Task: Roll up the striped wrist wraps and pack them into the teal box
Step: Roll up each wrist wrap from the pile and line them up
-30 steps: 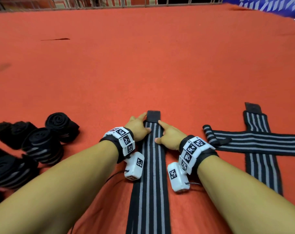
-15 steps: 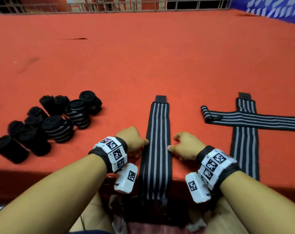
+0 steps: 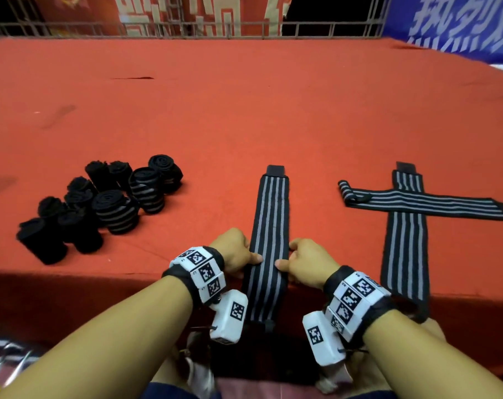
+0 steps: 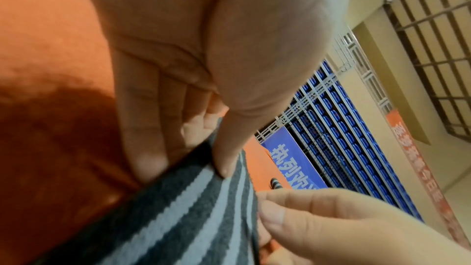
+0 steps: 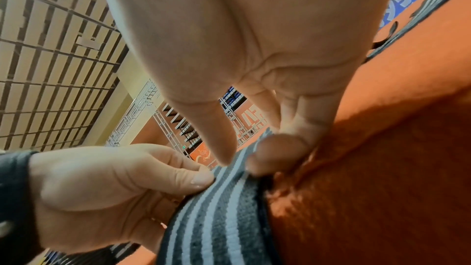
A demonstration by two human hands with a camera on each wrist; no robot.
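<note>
A long black wrist wrap with grey stripes [image 3: 269, 226] lies flat on the red table [image 3: 244, 116], its near end hanging over the front edge. My left hand [image 3: 249, 257] pinches the wrap's left edge near that table edge, thumb on top. My right hand [image 3: 286, 260] pinches the right edge opposite. In the left wrist view the left thumb [image 4: 224, 166] presses the wrap [image 4: 178, 219] with fingers beneath. In the right wrist view the right thumb [image 5: 221, 148] and a curled finger hold the wrap [image 5: 224, 219]. The teal box is not in view.
Several rolled wraps [image 3: 115, 205] stand in a cluster at the left of the table. Two flat striped wraps lie crossed at the right, one lengthwise [image 3: 405, 254] and one across it [image 3: 423, 201]. A metal railing [image 3: 244, 27] runs behind the table.
Both hands have slid back along the wrap from its far end to the table's front edge. They now pinch its two sides. The head view has pulled back and up.
</note>
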